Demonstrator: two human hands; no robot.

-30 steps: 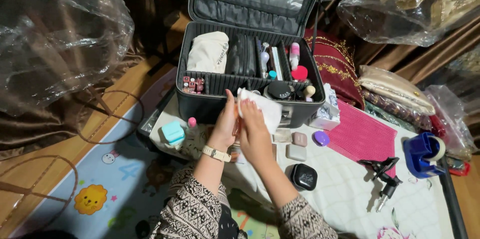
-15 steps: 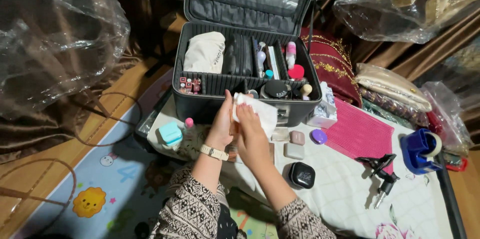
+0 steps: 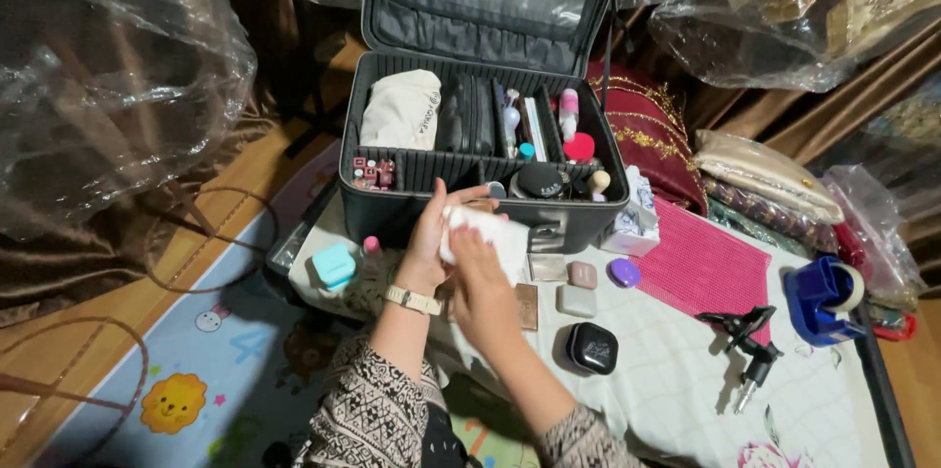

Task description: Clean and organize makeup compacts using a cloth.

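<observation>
The person's left hand (image 3: 431,238) and right hand (image 3: 482,277) meet just in front of the open black case (image 3: 392,208), both closed around a white tissue (image 3: 490,233); the left hand's fingers curl over the tissue's upper edge, close to the case's front wall, while the right hand presses against it from below; whether anything lies inside the tissue cannot be told. A watch (image 3: 412,300) sits on the left wrist; both forearms wear patterned sleeves.

Inside the case, a cream pouch (image 3: 404,107) fills the left compartment; to its right stand bottles and tubes, among them a pink-capped bottle (image 3: 569,105); a round black jar (image 3: 539,180) lies near the case's front wall. In front of the case, on a white cloth (image 3: 667,380), lie a teal box (image 3: 333,264) towards the left, a black compact (image 3: 592,346) and a small purple pot (image 3: 623,272) towards the right; a pink mat (image 3: 706,272) spreads to the right of the case; beyond the mat, further right, sits a blue tape dispenser (image 3: 821,301); a black clip (image 3: 743,333) lies just in front of the mat.
</observation>
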